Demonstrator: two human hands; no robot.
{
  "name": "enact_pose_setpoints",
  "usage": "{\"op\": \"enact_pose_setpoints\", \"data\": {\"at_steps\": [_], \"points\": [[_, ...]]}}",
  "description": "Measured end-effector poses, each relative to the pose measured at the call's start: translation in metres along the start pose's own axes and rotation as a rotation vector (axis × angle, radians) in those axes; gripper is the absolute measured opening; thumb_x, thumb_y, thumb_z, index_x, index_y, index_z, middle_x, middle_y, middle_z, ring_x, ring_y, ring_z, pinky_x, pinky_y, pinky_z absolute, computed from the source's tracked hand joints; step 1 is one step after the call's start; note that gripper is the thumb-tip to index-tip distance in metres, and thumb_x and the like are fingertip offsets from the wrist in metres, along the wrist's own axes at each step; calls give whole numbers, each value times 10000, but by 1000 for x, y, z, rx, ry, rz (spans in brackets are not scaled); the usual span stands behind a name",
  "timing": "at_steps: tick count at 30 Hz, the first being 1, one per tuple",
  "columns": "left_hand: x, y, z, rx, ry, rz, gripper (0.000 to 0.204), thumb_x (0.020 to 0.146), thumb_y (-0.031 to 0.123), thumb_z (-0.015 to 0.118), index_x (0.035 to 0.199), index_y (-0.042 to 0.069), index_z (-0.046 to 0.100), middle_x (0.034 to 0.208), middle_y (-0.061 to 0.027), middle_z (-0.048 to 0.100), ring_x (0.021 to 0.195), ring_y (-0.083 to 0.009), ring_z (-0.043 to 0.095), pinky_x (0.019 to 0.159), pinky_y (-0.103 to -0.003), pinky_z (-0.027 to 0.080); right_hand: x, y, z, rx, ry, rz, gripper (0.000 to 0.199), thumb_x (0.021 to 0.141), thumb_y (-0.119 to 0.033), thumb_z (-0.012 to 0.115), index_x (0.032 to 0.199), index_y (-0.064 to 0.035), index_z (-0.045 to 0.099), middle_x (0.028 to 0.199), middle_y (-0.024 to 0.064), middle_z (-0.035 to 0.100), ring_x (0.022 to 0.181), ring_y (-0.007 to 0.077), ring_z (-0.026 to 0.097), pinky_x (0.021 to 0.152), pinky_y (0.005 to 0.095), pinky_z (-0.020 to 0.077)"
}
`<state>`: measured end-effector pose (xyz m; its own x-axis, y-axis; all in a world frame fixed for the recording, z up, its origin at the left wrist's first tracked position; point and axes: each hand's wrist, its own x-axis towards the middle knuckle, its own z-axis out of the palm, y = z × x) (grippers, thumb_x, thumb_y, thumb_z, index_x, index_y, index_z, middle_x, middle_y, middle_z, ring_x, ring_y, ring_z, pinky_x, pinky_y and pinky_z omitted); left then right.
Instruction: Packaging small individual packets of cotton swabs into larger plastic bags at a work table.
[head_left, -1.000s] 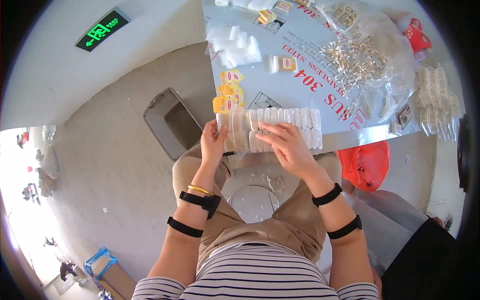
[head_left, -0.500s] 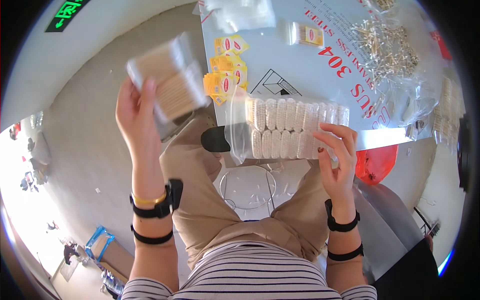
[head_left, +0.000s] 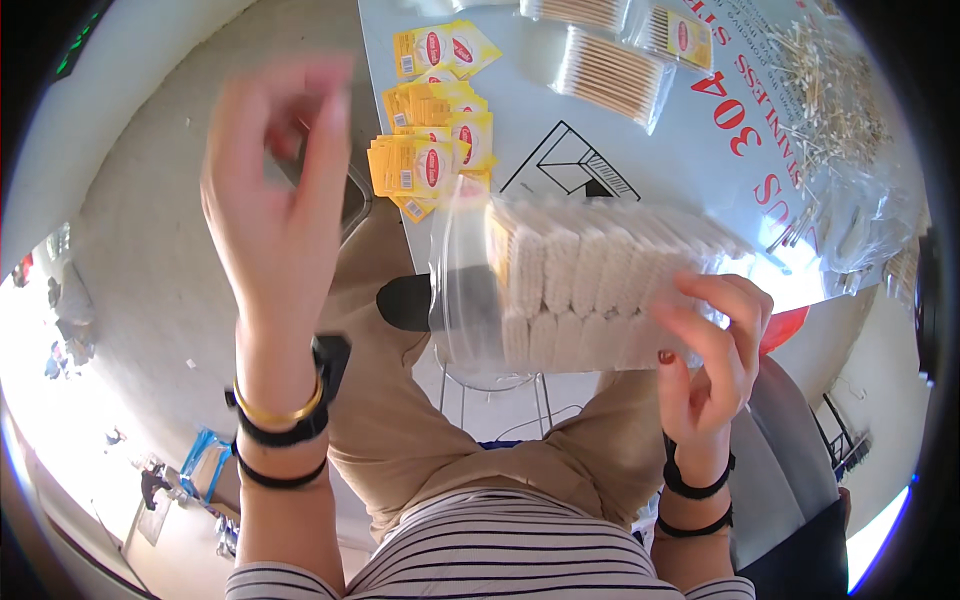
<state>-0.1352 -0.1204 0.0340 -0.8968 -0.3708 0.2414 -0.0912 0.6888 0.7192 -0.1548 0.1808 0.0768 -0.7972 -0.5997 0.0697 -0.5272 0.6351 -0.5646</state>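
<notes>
A clear zip bag (head_left: 465, 330) packed with bundles of white-tipped cotton swabs (head_left: 580, 270) sits at the table's near edge, its tips facing me and its zip end to the left. My right hand (head_left: 715, 350) is at the bag's right end, thumb and fingers apart, fingertips against the plastic. Raised to the left of the table, my left hand (head_left: 275, 170) is smeared by motion; its fingers curve with a gap to the thumb, and nothing shows in it. Clear packs of cotton swabs (head_left: 612, 78) lie farther back, beside a pack with a yellow label (head_left: 680, 38).
Stacks of yellow printed cards (head_left: 430, 150) lie along the table's left edge. Loose cotton swabs (head_left: 830, 90) are heaped at the right, near crumpled clear plastic (head_left: 860, 215). Something red (head_left: 785, 328) hangs below the right edge. A wire-framed stool (head_left: 490, 385) stands under the bag.
My left hand has let go of the swab packs it held; similar packs now lie at the back of the table. The swab bag has tilted, showing more of its top. My right hand stays at its end.
</notes>
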Motion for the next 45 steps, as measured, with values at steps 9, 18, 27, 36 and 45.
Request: {"op": "enact_pose_setpoints", "data": {"at_steps": [9, 18, 27, 36, 45], "points": [[-85, 9, -7, 16, -445, -131, 300, 693, 12, 702, 987, 63, 665, 810, -56, 582, 767, -255, 537, 692, -322, 442, 15, -24, 24, 67, -102, -138, 295, 695, -143, 666, 988, -150, 709, 1135, 19, 615, 930, 225, 517, 801, 332, 428], [-66, 9, 12, -213, -618, -78, 604, 618, 52, 770, 1193, 86, 587, 999, -77, 530, 826, -274, 538, 744, -374, 473, 13, -28, 31, 47, -142, -133, 360, 686, -159, 689, 1044, -192, 709, 1173, 4, 593, 942, 198, 517, 832, 346, 383], [-69, 1, 28, -164, -523, 198, 538, 666, 63, 723, 1167, -3, 537, 1198, -142, 565, 1040, -342, 569, 828, -402, 505, 13, -29, 37, -24, -171, -124, 380, 700, -191, 681, 1077, -217, 708, 1206, -22, 561, 969, 181, 504, 870, 347, 351], [-75, -2, 21, -172, -465, 143, 589, 623, 20, 710, 1186, 40, 537, 1129, -132, 558, 1009, -329, 555, 855, -416, 477, 13, -27, 40, -21, -141, -129, 375, 720, -188, 670, 1092, -221, 702, 1185, -18, 573, 979, 192, 503, 875, 358, 347], [-83, -1, 21, -264, -454, 35, 641, 633, 60, 744, 1221, 79, 491, 1128, -135, 527, 1045, -347, 540, 866, -421, 478, 10, -53, 52, 17, -110, -189, 280, 721, -180, 712, 998, -188, 671, 1067, -2, 560, 922, 211, 515, 817, 368, 367]]}}
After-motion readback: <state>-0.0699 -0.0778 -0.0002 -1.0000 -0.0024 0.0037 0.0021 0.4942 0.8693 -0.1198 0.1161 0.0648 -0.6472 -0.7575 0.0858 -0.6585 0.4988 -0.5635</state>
